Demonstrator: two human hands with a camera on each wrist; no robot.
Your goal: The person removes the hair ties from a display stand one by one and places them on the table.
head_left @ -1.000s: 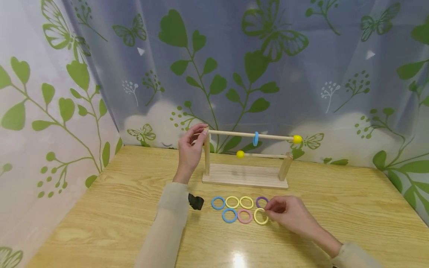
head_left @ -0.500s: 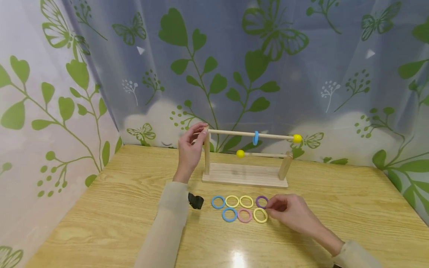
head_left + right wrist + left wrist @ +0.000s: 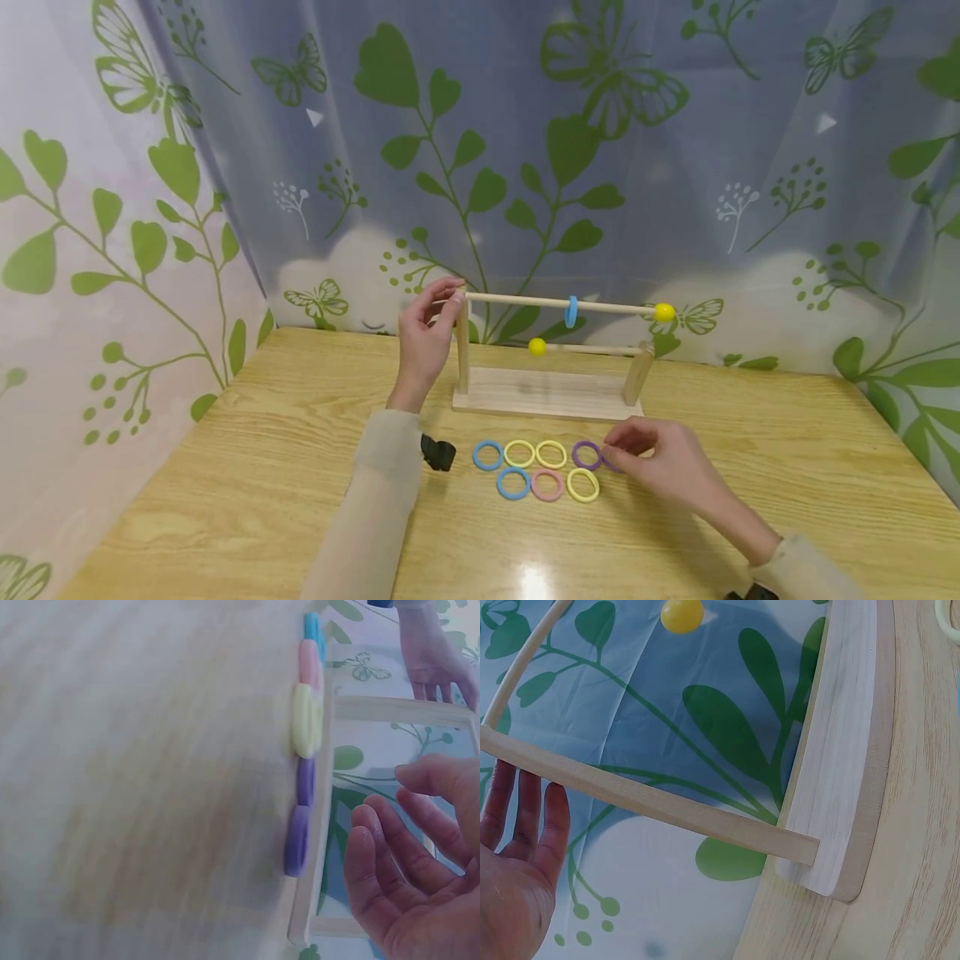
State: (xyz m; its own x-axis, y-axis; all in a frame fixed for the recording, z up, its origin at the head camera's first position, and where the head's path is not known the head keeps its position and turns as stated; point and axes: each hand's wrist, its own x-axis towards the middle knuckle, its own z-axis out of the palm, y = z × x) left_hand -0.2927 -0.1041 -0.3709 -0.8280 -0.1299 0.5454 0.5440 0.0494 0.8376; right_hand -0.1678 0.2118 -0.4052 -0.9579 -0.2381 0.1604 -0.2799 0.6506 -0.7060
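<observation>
My left hand holds the top of the left post of a wooden stand, fingers behind it in the left wrist view. A blue ring hangs on the stand's upper rod. My right hand hovers low over the table, its fingertips overlapping a purple ring in the head view. The right wrist view shows those fingers loosely bent and apart, with nothing between them. Another purple ring lies just left, with a yellow ring below it.
More rings lie flat in two rows: blue, yellow and pink. The stand's base sits behind them. A lower rod tipped by a yellow ball extends from the right post. A patterned curtain backs the table.
My right hand has shifted slightly away from me, from beside the nearer yellow ring to the purple ones. A second purple ring now shows partly under its fingers. The left hand stays put.
</observation>
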